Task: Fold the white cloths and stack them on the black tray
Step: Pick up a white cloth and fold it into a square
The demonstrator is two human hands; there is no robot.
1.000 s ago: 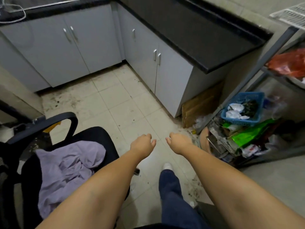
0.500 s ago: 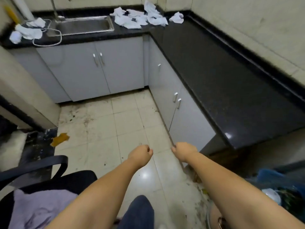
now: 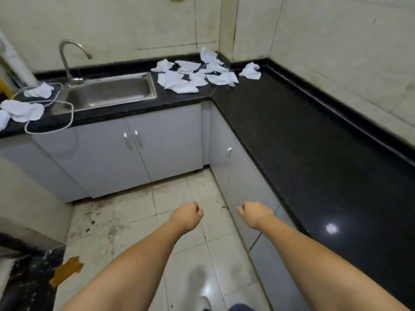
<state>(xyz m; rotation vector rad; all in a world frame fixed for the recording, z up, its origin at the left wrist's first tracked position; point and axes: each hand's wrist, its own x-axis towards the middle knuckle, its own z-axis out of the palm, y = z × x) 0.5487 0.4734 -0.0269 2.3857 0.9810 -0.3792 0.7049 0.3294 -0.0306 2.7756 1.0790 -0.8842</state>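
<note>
Fingers curl under both hands, seemingly holding nothing.

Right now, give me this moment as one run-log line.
left hand: fist, empty | right hand: fist, empty | white cloths: unfolded, countertop corner | black tray: not visible

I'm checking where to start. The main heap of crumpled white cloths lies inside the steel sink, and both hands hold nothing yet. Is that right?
Not quite. The head view shows the heap of white cloths on the black counter in the corner, right of the sink, not inside it. The left hand and right hand do hold nothing.
</note>
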